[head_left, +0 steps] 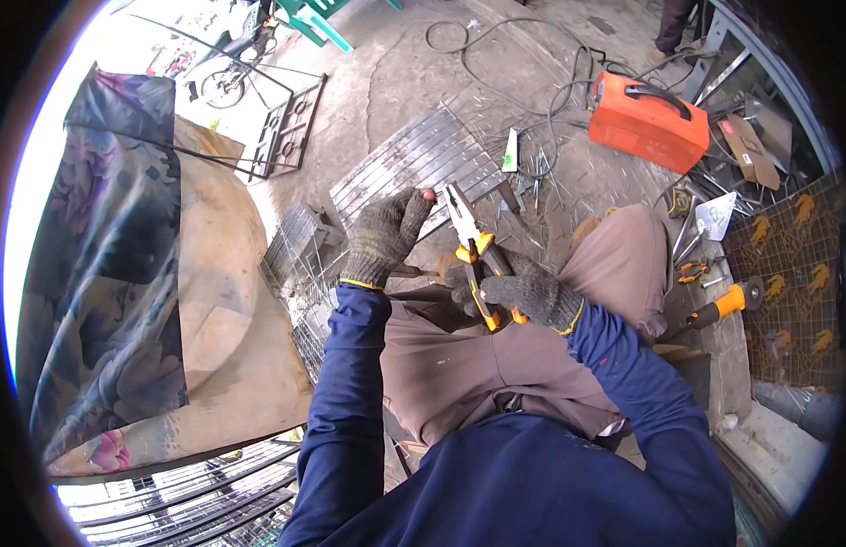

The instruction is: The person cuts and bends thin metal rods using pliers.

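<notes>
My right hand (537,290), in a grey knit glove, is wrapped round the handles of combination pliers (475,248) with orange and black grips. Their silver jaws point up and away from me, slightly parted. Just left of the jaws is my left hand (384,235), also gloved, its fingers curled and pressed together. One bare fingertip pokes out of that glove. Whatever these fingers pinch, if anything, is too small or hidden to see. Beyond both hands stands a low slatted metal table (418,150), and my left hand overlaps its near edge.
An orange welding machine (646,123) with cables sits at upper right, near a person's leg (675,27). Thin metal rods (543,178) litter the floor. At right lie an angle grinder (728,303), small pliers (692,271) and a tape measure (680,202). A cloth-draped panel (227,301) stands left.
</notes>
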The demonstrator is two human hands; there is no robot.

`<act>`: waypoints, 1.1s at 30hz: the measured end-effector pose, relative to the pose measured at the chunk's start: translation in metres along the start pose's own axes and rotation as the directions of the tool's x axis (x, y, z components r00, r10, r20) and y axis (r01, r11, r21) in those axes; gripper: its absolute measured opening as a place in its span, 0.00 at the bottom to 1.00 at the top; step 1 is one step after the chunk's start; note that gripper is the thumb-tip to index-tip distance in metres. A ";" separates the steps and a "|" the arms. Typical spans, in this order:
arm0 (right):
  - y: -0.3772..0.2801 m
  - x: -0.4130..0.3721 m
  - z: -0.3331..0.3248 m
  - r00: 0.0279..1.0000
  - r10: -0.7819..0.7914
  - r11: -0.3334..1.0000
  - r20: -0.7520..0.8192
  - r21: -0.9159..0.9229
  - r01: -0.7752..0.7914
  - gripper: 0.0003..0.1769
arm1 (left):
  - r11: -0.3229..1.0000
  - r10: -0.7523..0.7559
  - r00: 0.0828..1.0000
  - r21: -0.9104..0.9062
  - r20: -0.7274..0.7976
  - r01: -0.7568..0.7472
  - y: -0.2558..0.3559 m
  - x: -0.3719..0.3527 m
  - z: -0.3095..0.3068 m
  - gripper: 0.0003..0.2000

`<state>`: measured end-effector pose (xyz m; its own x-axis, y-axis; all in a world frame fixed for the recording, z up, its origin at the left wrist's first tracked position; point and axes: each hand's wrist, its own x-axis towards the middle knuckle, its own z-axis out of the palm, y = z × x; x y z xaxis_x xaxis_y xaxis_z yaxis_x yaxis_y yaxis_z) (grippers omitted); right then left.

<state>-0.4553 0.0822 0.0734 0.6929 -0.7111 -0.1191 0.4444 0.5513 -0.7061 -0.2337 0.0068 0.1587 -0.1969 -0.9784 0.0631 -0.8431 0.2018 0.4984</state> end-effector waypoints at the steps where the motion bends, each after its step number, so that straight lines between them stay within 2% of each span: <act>1: 0.000 0.000 0.000 1.000 -0.001 1.000 0.001 0.000 0.001 0.34 | 1.000 -0.014 1.000 -0.005 -0.002 0.014 -0.001 0.000 0.001 0.27; 4: -0.005 -0.002 0.002 1.000 0.018 1.000 -0.012 0.021 -0.018 0.33 | 1.000 0.001 1.000 -0.013 -0.026 -0.002 -0.001 -0.001 0.003 0.27; 10: -0.009 -0.003 0.009 0.999 -0.044 0.998 0.009 0.045 0.043 0.32 | 1.000 0.018 1.000 0.010 -0.015 -0.018 0.001 0.000 0.003 0.27; 12: -0.008 -0.002 0.005 1.000 0.008 0.997 0.025 0.071 -0.010 0.32 | 1.000 0.012 1.000 0.002 -0.011 -0.012 0.003 -0.001 0.002 0.27; 17: -0.014 -0.006 0.010 1.000 0.019 0.995 0.016 0.095 -0.020 0.30 | 1.000 0.008 1.000 0.017 0.005 -0.008 0.003 -0.001 0.002 0.27; 19: -0.018 -0.007 0.014 1.000 0.018 0.995 0.014 0.103 -0.019 0.30 | 0.992 0.058 0.997 -0.119 0.048 -0.052 -0.001 -0.001 0.003 0.28; 20: -0.019 -0.007 0.015 0.999 0.039 0.996 -0.027 0.085 -0.037 0.27 | 0.992 0.057 0.997 -0.119 0.047 -0.051 -0.004 -0.001 0.006 0.28; 22: -0.018 -0.007 0.015 0.996 0.063 0.996 -0.069 0.069 -0.058 0.25 | 0.956 0.081 0.989 -0.292 0.121 -0.043 -0.006 -0.003 0.010 0.31; 23: -0.016 -0.005 0.013 0.997 0.060 0.998 -0.049 0.017 -0.059 0.23 | 0.929 0.037 0.986 -0.369 0.162 0.025 -0.006 -0.002 0.011 0.25; 24: -0.012 -0.002 0.010 0.998 0.056 0.998 -0.029 -0.038 -0.057 0.20 | 0.929 0.038 0.986 -0.370 0.162 0.025 -0.008 -0.003 0.010 0.25; 26: -0.002 -0.001 0.005 0.994 0.094 0.994 -0.048 -0.058 -0.097 0.17 | 0.983 -0.040 0.976 -0.167 0.214 0.077 -0.014 -0.002 0.008 0.26; 29: -0.002 -0.004 0.009 0.986 0.166 0.985 -0.026 -0.036 -0.167 0.16 | 0.978 -0.099 0.962 -0.156 0.256 0.142 -0.007 -0.011 0.001 0.27; 32: 0.004 -0.006 0.014 0.998 0.051 0.973 -0.021 -0.226 -0.054 0.16 | 0.971 -0.144 0.945 -0.142 0.294 0.193 -0.015 -0.016 0.003 0.27; 33: 0.007 -0.005 0.013 0.998 0.055 0.972 -0.019 -0.226 -0.058 0.16 | 0.975 -0.138 0.946 -0.128 0.294 0.182 -0.017 -0.018 0.004 0.28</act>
<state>-0.4479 0.0951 0.0782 0.7054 -0.6878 -0.1713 0.2637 0.4789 -0.8373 -0.2173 0.0211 0.1456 -0.2171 -0.9399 -0.2635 -0.7940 0.0130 0.6078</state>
